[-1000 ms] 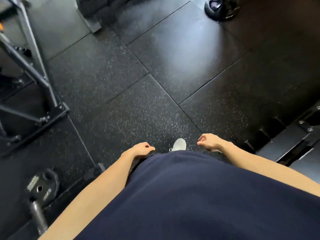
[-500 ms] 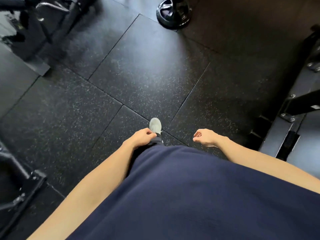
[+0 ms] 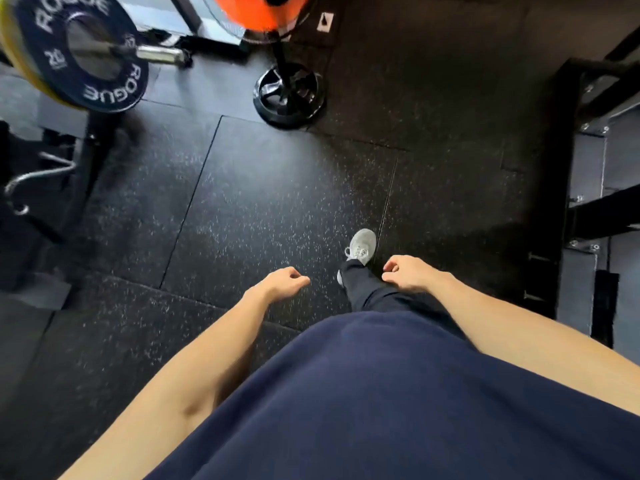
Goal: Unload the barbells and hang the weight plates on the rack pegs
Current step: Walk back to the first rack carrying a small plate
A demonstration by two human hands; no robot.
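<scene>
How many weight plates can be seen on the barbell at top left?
2: a dark blue plate facing the camera, and a yellow plate directly behind it, mostly hidden. More could sit behind, out of frame.

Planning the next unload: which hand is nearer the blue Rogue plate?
Left. The left hand hangs below and right of the blue Rogue plate; the right hand is farther right, beyond the leg.

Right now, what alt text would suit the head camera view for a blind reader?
Looking down, a person walks across black gym flooring, left hand and right hand loosely curled and empty. A loaded barbell's Rogue plate sits upper left, beside an orange fan.
</scene>
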